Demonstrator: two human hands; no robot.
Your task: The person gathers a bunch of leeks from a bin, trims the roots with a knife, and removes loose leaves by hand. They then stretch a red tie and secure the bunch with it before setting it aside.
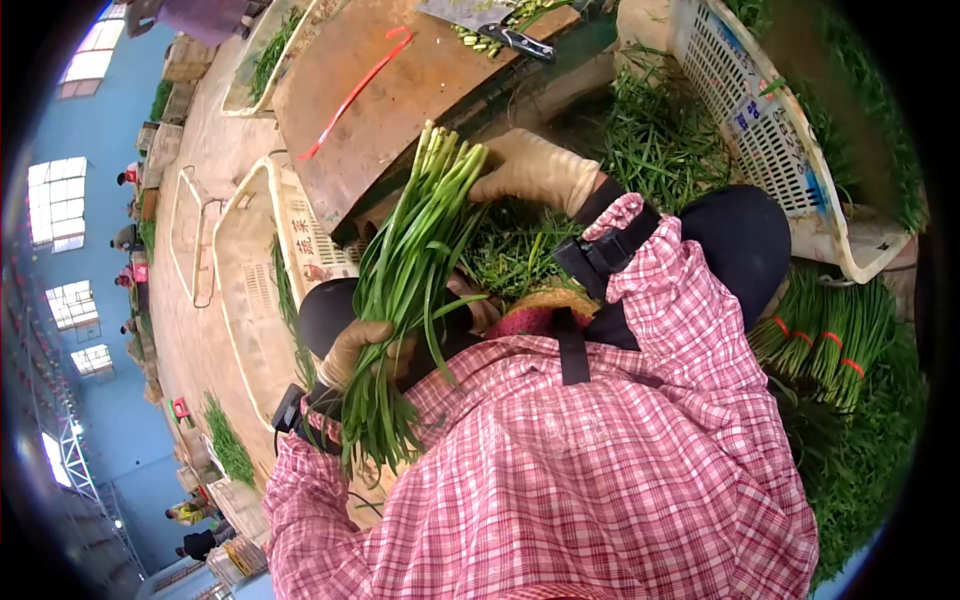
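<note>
A loose bunch of garlic chives lies slantwise in front of me, stem ends up and away, leaf tips hanging over my left forearm. My left hand, in a tan work glove, is wrapped round the leafy lower part. My right hand, gloved alike, closes on the side of the bunch near the stem ends; its fingertips are partly hidden by the stems. Beyond them is a brown board with a red tie strip on it. A cleaver with a black handle lies at the board's far edge among cut stem ends.
White plastic crates stand at the left and right. Loose greens are heaped beside my right knee. Several bundles tied with red bands lie at the right. Other people are far off along the left wall.
</note>
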